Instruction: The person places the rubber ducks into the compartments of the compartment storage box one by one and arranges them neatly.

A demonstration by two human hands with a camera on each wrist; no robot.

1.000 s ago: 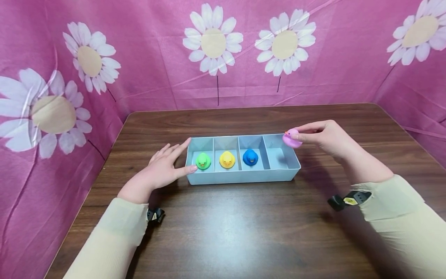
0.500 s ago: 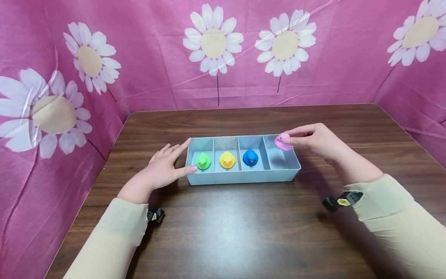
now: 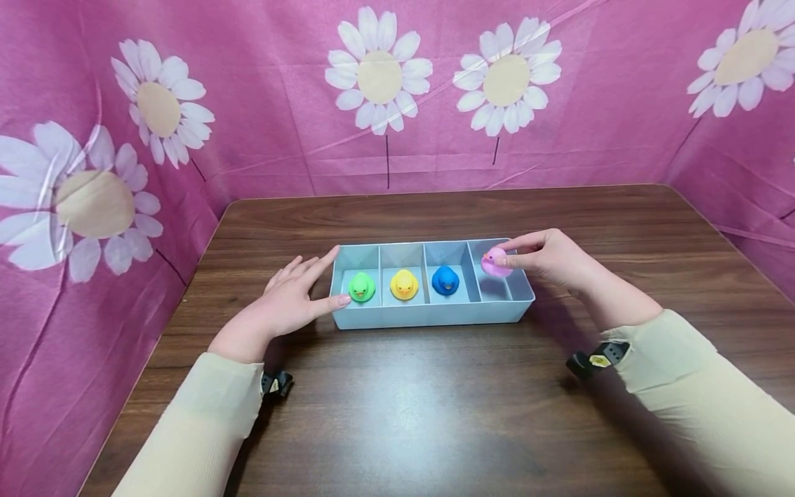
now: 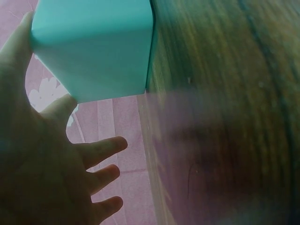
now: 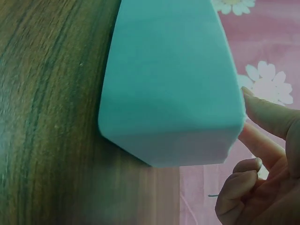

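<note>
A pink rubber duck (image 3: pixel 496 263) is pinched between the thumb and fingers of my right hand (image 3: pixel 562 262), inside the rightmost compartment of a pale blue divided box (image 3: pixel 435 316). From the left, the other compartments hold a green duck (image 3: pixel 361 287), a yellow duck (image 3: pixel 404 284) and a blue duck (image 3: pixel 445 280). My left hand (image 3: pixel 282 304) lies against the box's left end, thumb at the front corner and index finger at the back corner, fingers spread and straight. In the right wrist view, the box wall (image 5: pixel 173 79) hides the duck.
The box stands on a brown wood-grain table (image 3: pixel 397 407). Behind and beside the table hangs a pink cloth (image 3: pixel 267 83) printed with white daisies. Each wrist carries a small black camera, such as the one on the right wrist (image 3: pixel 596 360).
My right hand has moved left and lower, taking the pink duck from the box's right back corner into the rightmost compartment. The left hand keeps its place.
</note>
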